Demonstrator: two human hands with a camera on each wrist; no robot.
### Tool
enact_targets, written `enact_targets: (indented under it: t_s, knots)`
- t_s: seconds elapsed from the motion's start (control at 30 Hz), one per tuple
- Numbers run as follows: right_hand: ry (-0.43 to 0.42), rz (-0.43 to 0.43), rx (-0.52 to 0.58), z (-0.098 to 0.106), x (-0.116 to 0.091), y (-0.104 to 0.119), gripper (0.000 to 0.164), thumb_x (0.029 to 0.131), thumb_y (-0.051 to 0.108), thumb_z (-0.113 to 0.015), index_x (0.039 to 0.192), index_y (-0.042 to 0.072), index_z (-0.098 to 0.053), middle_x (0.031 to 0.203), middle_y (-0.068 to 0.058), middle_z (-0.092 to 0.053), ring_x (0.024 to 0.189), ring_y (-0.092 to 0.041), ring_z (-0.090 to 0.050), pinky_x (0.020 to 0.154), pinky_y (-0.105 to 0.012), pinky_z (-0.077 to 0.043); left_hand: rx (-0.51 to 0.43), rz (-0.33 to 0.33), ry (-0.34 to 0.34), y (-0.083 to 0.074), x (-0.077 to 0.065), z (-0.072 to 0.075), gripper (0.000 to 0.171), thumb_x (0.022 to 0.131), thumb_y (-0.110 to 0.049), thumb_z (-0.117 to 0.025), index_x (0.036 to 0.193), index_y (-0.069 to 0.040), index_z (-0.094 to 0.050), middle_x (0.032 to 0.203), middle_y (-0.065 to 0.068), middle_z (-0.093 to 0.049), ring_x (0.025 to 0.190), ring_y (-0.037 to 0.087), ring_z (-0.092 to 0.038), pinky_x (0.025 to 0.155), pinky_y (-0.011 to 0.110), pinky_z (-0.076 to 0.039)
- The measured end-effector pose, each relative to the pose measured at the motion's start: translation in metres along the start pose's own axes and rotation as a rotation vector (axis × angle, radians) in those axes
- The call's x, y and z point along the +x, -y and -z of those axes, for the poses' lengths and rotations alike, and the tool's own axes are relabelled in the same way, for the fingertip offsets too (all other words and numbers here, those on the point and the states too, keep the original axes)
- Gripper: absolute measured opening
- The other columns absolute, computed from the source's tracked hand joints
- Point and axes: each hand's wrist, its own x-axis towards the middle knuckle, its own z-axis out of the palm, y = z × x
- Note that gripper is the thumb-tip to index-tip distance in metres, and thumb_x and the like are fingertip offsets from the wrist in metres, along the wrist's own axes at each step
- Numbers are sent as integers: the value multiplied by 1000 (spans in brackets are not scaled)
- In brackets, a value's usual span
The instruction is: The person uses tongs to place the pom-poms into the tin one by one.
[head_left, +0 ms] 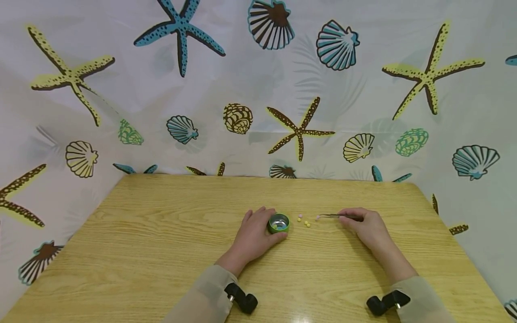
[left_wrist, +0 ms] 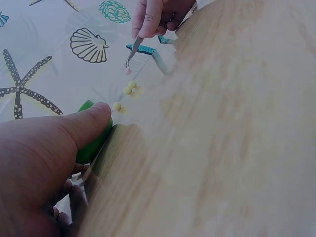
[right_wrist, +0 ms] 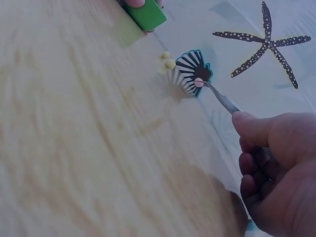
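Observation:
A small green tin (head_left: 279, 223) with a shiny metal inside stands on the table, with something yellow at its bottom. My left hand (head_left: 255, 234) grips it from the left, thumb along the near side. In my right hand (head_left: 369, 226) I hold metal tweezers (head_left: 331, 215), pointing left. At their tips is a pink bead (right_wrist: 199, 82), which looks pinched between them in the right wrist view. Between the tin and the tweezers lie several small beads: yellow beads (head_left: 307, 224) and another pink bead (head_left: 300, 216).
The wooden table (head_left: 161, 251) reaches back to a white cloth (head_left: 210, 89) printed with starfish and shells, which also hangs along both sides. A black wrist mount (head_left: 242, 298) sits on the left sleeve, and another mount (head_left: 387, 303) on the right.

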Motion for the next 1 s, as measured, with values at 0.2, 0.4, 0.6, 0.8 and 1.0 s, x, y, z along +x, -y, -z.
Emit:
enact_targets:
  t_s: [0.2,0.4,0.6,0.8,1.0]
  knots:
    - [-27,6,9,0,1,5,35,94,37,-73,122,15,-74,129,-10,-65,121,-28,-56,100,-45,-46,4,0,-3,-1,0,0,72,88,-49,-76,143,-7,-55,145,10,-55,143,30,-39,122,52,-16]
    - [-30,6,5,-1,1,13,35,94,39,-73,121,17,-74,127,-7,-65,112,-25,-57,93,-39,-47,3,2,-3,0,0,0,72,88,-49,-76,143,-7,-55,144,10,-56,144,30,-39,122,51,-16]
    - [-21,26,-5,-6,0,24,34,94,40,-72,120,18,-74,123,-5,-66,104,-23,-56,87,-36,-48,5,2,-2,-1,0,0,73,88,-50,-76,143,-6,-55,145,10,-55,144,31,-39,122,52,-16]
    - [-1,65,8,-11,-1,35,30,95,36,-72,119,18,-74,114,-5,-67,97,-24,-56,82,-36,-49,-3,3,-2,-1,-1,1,73,88,-49,-76,143,-6,-55,145,11,-55,144,31,-38,122,52,-15]
    - [5,91,2,-18,0,43,28,95,35,-73,117,19,-75,112,-3,-68,95,-22,-57,79,-35,-50,-6,-3,-6,-1,-1,0,72,89,-49,-76,143,-6,-55,145,11,-55,144,31,-38,122,52,-16]
